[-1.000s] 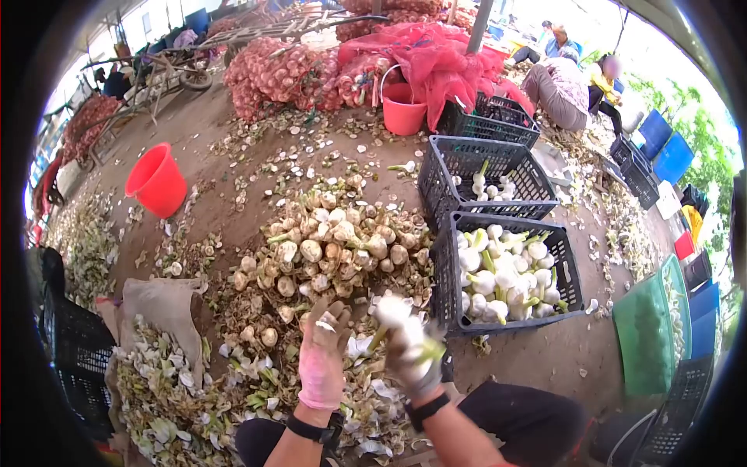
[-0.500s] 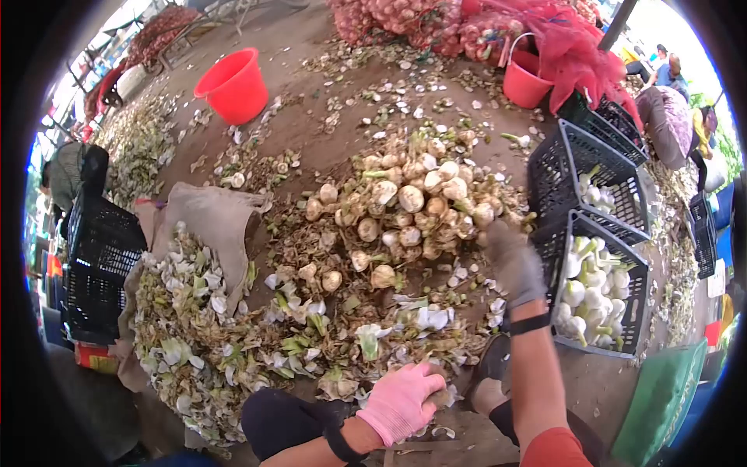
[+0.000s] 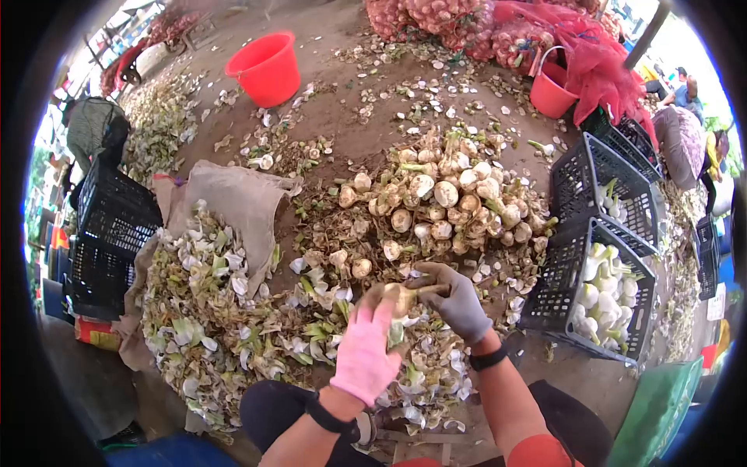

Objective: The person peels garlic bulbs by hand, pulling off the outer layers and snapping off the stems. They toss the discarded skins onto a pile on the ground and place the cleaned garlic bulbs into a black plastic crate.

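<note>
My left hand, in a pink glove, has its fingers against a garlic bulb in front of my knees. From the right, my right hand, in a grey glove, grips the same bulb by its stem. Just beyond both hands lies a heap of unpeeled garlic bulbs with dry, brownish skins and roots. Peeled skins and leaves cover the ground to the left and below my hands.
A black crate of white garlic stands at the right, with another crate behind it. Farther off are a red bucket, a second bucket and red net sacks. A person bends at the far left.
My right hand has come from the heap's right edge to the middle, now with a bulb. My left hand has risen to meet it. The view has shifted slightly.
</note>
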The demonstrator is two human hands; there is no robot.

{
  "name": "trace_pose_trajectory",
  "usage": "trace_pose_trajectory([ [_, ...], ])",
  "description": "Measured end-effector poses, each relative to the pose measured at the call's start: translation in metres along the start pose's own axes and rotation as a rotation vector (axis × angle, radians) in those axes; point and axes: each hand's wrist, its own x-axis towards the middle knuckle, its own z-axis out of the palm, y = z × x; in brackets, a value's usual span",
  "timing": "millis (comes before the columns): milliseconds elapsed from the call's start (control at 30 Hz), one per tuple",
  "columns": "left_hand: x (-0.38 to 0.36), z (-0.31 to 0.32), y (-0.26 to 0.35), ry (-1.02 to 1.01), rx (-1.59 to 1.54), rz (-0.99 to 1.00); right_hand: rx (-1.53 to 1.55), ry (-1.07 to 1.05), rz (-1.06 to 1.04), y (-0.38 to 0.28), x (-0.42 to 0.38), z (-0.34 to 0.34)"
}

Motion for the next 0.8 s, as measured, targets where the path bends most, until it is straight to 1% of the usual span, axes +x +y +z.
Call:
trace_pose_trajectory([
  [33,-0.002,0.004,-0.004,0.002,-0.002,0.015,0.099,-0.084,0.055,-0.018,-0.013,-0.001],
  [67,-0.003,0.009,-0.01,0.01,-0.123,0.069,0.096,-0.074,0.044,-0.024,-0.024,-0.001],
  [100,-0.006,0.01,-0.009,0.016,-0.244,0.121,0.153,-0.048,-0.006,-0.029,-0.035,0.001],
  [133,-0.01,0.011,-0.005,0.016,-0.244,0.136,0.21,-0.024,-0.058,-0.032,-0.046,0.004],
  [167,-0.013,0.01,0.0,0.065,-0.302,0.175,0.44,0.03,-0.024,-0.032,-0.057,0.008],
  [200,-0.016,0.009,0.007,0.115,-0.361,0.213,0.437,0.034,-0.038,-0.033,-0.067,0.013],
  [233,-0.018,0.009,0.015,0.165,-0.331,0.248,0.56,0.074,-0.096,-0.033,-0.074,0.021],
  [267,-0.022,0.009,0.021,0.168,-0.332,0.257,0.684,0.113,-0.149,-0.033,-0.081,0.029],
  [300,-0.026,0.011,0.025,0.183,-0.309,0.314,0.68,0.142,-0.206,-0.035,-0.088,0.039],
  [333,-0.031,0.014,0.029,0.197,-0.286,0.371,0.647,0.213,-0.216,-0.036,-0.095,0.046],
  [400,-0.037,0.017,0.032,0.225,-0.304,0.417,0.503,0.323,-0.258,-0.033,-0.1,0.05],
  [467,-0.039,0.012,0.038,0.207,-0.302,0.335,0.449,0.343,-0.273,-0.041,-0.109,0.051],
  [533,-0.042,0.01,0.039,0.2,-0.319,0.344,0.397,0.361,-0.284,-0.048,-0.117,0.051],
  [600,-0.042,0.011,0.038,0.171,-0.402,0.263,0.3,0.267,-0.301,-0.052,-0.122,0.046],
  [633,-0.042,0.011,0.038,0.176,-0.407,0.263,0.277,0.289,-0.316,-0.05,-0.123,0.045],
  [667,-0.042,0.01,0.037,0.125,-0.473,0.243,0.272,0.288,-0.317,-0.049,-0.125,0.044],
  [700,-0.041,0.009,0.036,0.073,-0.538,0.224,0.145,0.321,-0.36,-0.048,-0.127,0.042],
  [733,-0.041,0.007,0.034,0.076,-0.539,0.225,0.02,0.352,-0.403,-0.046,-0.129,0.04],
  [800,-0.044,0.004,0.031,-0.151,-1.21,-0.051,-0.015,0.382,-0.38,-0.035,-0.131,0.037],
])
